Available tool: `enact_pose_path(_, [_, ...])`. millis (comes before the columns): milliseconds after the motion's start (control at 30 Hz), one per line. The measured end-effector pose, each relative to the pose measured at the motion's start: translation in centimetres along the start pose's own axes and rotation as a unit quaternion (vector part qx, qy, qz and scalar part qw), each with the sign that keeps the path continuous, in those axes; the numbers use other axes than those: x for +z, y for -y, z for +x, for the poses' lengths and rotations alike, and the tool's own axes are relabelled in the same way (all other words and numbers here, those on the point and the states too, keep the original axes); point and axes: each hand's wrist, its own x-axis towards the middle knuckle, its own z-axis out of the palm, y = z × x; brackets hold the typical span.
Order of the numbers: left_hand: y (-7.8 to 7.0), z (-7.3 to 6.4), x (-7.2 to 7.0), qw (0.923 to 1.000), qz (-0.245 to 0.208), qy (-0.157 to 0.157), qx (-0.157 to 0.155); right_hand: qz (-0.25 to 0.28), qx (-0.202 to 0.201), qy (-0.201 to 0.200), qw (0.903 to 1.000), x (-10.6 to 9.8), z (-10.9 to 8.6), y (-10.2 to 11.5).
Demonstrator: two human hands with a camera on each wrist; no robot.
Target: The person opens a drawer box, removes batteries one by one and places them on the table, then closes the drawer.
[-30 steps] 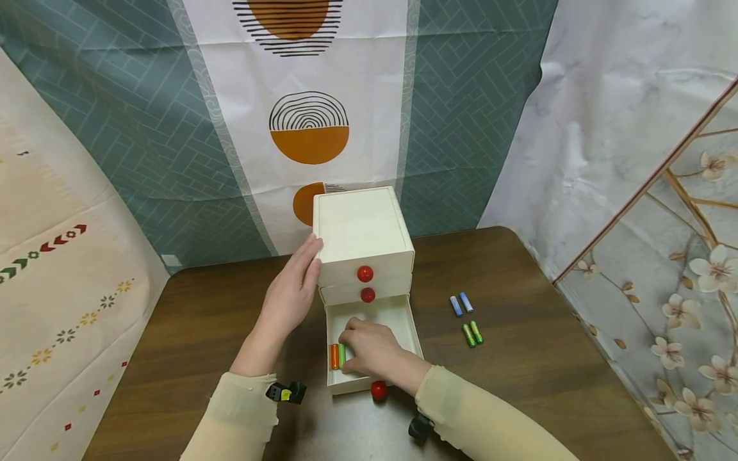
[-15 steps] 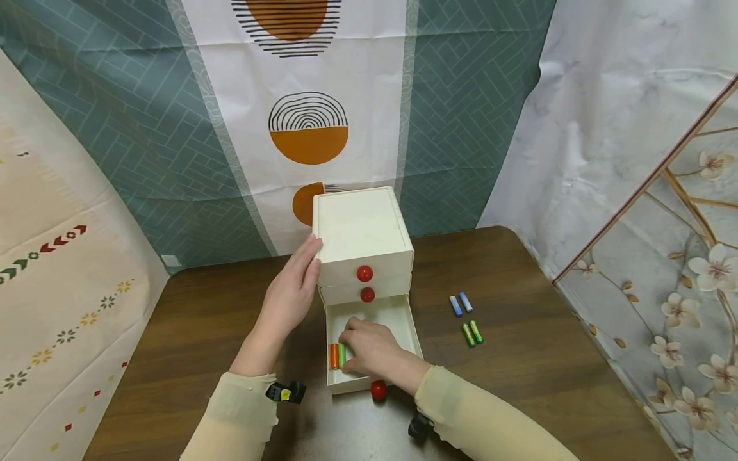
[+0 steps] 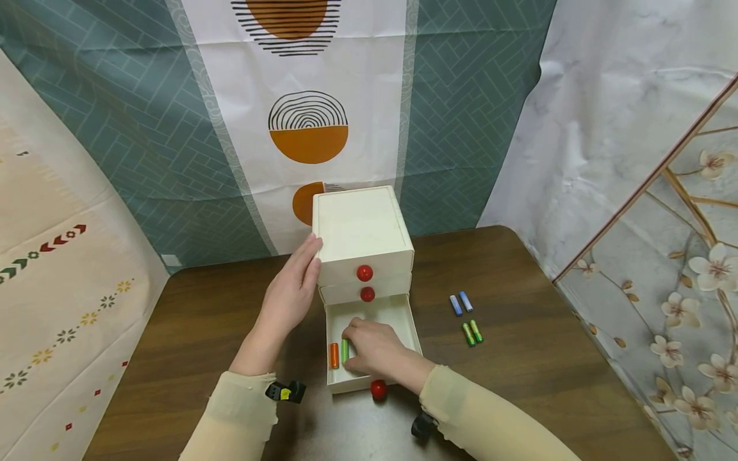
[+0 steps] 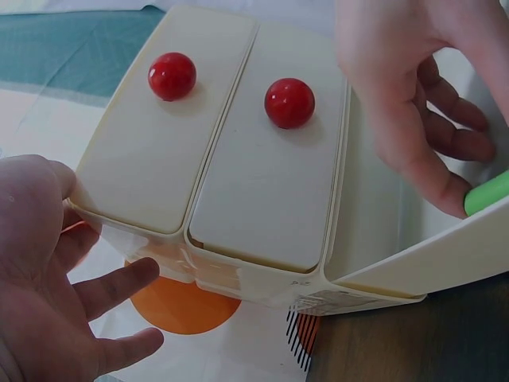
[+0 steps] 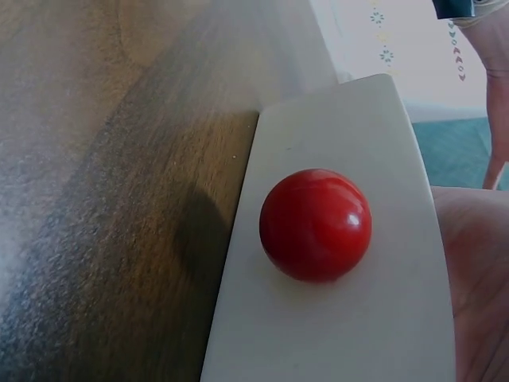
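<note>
A white cabinet (image 3: 360,224) of small drawers has its bottom drawer (image 3: 410,333) pulled out. My left hand (image 3: 288,291) rests on the cabinet's upper left edge, its fingers loosely spread in the left wrist view. Inside the pulled-out drawer, my right hand (image 3: 377,349) pinches a green battery (image 3: 344,351) by its two ends. In the left wrist view, one fingertip meets the end of this green battery (image 4: 487,193). An orange battery (image 3: 334,356) lies to its left by the drawer wall. The right wrist view mostly shows the drawer front with its red knob (image 5: 316,225).
On the brown table (image 3: 219,320), right of the cabinet, lie two blue-and-white batteries (image 3: 455,305) and two green-and-yellow batteries (image 3: 468,334). Both upper drawers, with red knobs (image 3: 364,273), are closed. A patterned cloth (image 3: 311,77) hangs behind the table.
The green battery has shifted slightly right and back with my right hand, opening a gap from the orange one. My left hand stays in place on the cabinet.
</note>
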Motion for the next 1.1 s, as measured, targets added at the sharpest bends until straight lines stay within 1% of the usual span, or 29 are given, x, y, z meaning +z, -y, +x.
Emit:
enact_pose_path(333, [-0.1,0.1,-0.1,1.0000,-0.002,-0.002,0.003,0.017,-0.005,-0.018,0.9997,-0.8,-0.7,-0.2])
enact_pose_path(500, [-0.1,0.1,-0.1,1.0000,0.000,-0.002,0.002,0.019,-0.013,-0.027,0.9994,-1.7,-1.6,-0.2])
enact_pose_path(767, [-0.2,0.1,0.0,1.0000,0.000,-0.001,0.001,0.031,-0.025,-0.059,0.9975,-2.8,-3.0,-0.6])
enact_pose_path(1100, [-0.2,0.0,0.1,1.0000,-0.003,0.000,-0.002,0.041,-0.020,-0.058,0.9973,-4.1,-4.7,-1.4])
